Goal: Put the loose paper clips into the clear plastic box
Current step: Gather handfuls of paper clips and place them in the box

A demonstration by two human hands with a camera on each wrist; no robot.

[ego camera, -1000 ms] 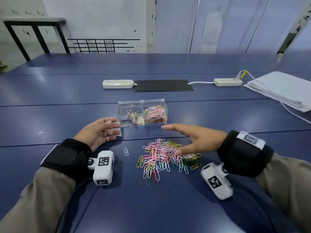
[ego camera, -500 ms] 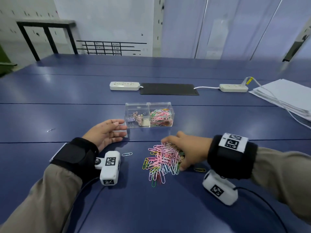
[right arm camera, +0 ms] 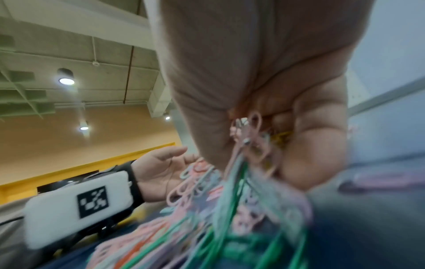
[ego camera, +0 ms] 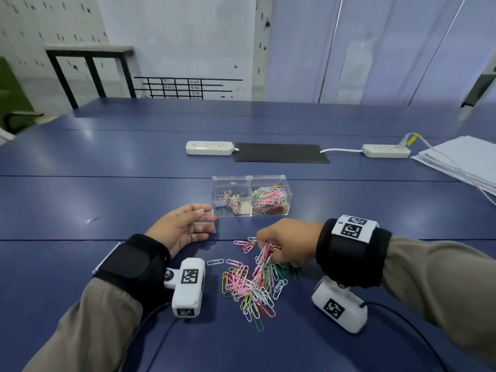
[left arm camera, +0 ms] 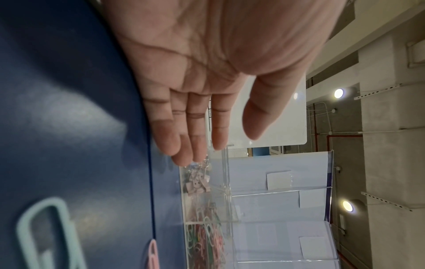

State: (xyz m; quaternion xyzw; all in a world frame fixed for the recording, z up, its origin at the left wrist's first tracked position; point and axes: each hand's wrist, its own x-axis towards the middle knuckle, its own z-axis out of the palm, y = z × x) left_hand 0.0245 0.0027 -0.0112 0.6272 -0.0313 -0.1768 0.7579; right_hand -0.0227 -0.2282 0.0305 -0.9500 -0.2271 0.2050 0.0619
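A pile of coloured paper clips (ego camera: 248,285) lies on the blue table (ego camera: 107,197) in front of me. My right hand (ego camera: 281,245) grips a bunch of clips (right arm camera: 250,145) just above the pile, with strands hanging down from the fist. The clear plastic box (ego camera: 251,196) stands beyond, binder clips in its left half and paper clips in its right half. My left hand (ego camera: 185,226) rests open on its side, fingertips at the box's left front corner (left arm camera: 195,163). A single pale clip (ego camera: 215,262) lies apart near the left wrist camera.
Two white power strips (ego camera: 209,147) (ego camera: 386,151) and a black mat (ego camera: 280,153) lie farther back. A stack of white paper (ego camera: 464,162) with a cable over it is at the right edge. A small scrap (ego camera: 93,219) lies to the left.
My right hand came down flat onto the pile, closed round a bunch of clips and now lifts them slightly. The left hand has stayed beside the box.
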